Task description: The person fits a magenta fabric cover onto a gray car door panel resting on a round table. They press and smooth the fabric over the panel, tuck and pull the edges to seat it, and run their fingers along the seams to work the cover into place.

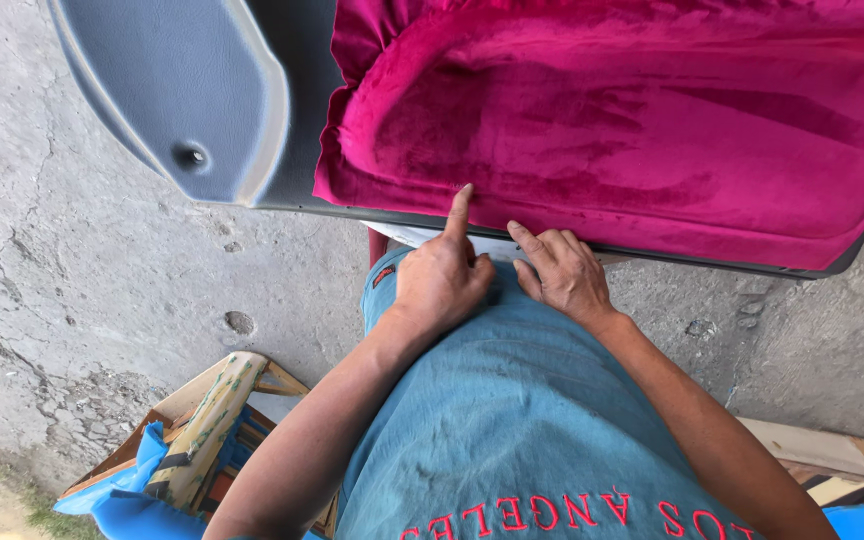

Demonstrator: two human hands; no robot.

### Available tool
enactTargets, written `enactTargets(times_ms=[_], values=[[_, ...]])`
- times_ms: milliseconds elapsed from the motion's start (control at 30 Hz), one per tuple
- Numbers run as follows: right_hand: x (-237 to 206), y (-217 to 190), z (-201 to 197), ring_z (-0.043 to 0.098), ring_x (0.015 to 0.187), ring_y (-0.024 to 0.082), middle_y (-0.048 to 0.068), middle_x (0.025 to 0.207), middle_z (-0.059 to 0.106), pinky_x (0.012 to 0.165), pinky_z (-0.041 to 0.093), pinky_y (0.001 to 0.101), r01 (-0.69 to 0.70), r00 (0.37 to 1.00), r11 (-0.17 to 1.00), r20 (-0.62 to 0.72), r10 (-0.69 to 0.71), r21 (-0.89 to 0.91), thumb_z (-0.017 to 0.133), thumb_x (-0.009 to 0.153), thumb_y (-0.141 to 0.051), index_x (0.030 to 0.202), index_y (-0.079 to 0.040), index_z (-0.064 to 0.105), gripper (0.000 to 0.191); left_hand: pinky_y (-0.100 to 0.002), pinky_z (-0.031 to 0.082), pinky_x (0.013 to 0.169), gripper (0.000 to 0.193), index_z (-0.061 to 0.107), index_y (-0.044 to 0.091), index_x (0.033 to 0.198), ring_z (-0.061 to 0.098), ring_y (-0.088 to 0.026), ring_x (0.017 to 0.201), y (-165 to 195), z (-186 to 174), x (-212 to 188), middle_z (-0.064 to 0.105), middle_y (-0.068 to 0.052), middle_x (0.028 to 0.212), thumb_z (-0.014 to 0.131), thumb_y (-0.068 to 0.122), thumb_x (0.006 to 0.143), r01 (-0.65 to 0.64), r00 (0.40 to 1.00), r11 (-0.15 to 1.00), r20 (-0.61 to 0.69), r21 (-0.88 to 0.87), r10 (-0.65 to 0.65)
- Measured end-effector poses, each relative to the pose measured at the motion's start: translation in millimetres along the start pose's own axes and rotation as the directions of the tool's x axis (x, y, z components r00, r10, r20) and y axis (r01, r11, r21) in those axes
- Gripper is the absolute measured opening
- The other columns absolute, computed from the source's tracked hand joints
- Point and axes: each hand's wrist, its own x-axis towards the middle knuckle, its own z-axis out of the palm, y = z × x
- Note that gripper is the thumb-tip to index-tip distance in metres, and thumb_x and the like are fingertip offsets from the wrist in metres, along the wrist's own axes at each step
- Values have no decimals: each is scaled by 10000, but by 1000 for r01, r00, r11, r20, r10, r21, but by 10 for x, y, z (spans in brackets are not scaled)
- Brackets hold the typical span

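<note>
Hands first: my left hand (440,280) sits against my teal shirt (512,420), its fingers (460,208) loosely curled and grasping nothing, the forefinger alone stretched out so its tip presses the lower edge of the magenta velvet fabric (632,120). My right hand (567,275) lies just beside it, fingers bent and spread, tips touching the same hem; whether they pinch the cloth I cannot tell. The velvet is draped over a grey moulded plastic panel (182,100), which lies across in front of me above cracked concrete ground (72,280), and a strip of the panel's dark rim (712,262) shows below the cloth on the right. By my judgement the step in hand is smoothing the fabric's border down onto that rim; the next move would call for firm, even pressure along the hem without dragging wrinkles into the pile. Wooden offcuts and blue sheeting (192,440) rest on the ground at my left.
</note>
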Motion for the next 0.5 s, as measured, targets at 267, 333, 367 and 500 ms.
enactTargets(times_ms=[267, 333, 367, 500], values=[[20, -2, -38, 607, 855, 212, 33, 915, 586, 754, 539, 392, 0, 1000, 1000, -6, 0, 10, 768, 891, -225, 1469, -149, 571, 616, -470, 588, 731, 938, 160, 98, 1622, 741, -327, 750, 15, 6, -18, 766, -91, 813, 637, 243, 828, 22, 999, 1000, 29, 11, -22], [25, -5, -42, 604, 844, 212, 38, 914, 585, 758, 544, 391, 10, 1000, 1000, -8, -10, 9, 770, 890, -228, 1470, -143, 571, 619, -472, 587, 726, 938, 162, 97, 1619, 740, -327, 750, -9, 8, -18, 763, -93, 826, 642, 245, 826, 13, 1000, 1000, 12, 14, -13], [28, -4, -42, 603, 839, 213, 41, 913, 584, 760, 547, 390, 9, 1000, 1000, -2, -9, 11, 772, 889, -229, 1470, -140, 572, 620, -474, 587, 721, 950, 146, 85, 1622, 739, -331, 743, -32, -3, -18, 757, -100, 833, 639, 242, 825, 21, 1000, 1000, -1, 18, -21], [15, 2, -35, 606, 840, 221, 42, 905, 585, 754, 547, 391, -1, 1000, 1000, 11, 1, -4, 773, 885, -225, 1468, -146, 581, 620, -482, 582, 731, 962, 128, 78, 1633, 738, -334, 746, -40, 10, -7, 756, -105, 833, 624, 230, 822, 47, 999, 999, -7, -1, -47]])
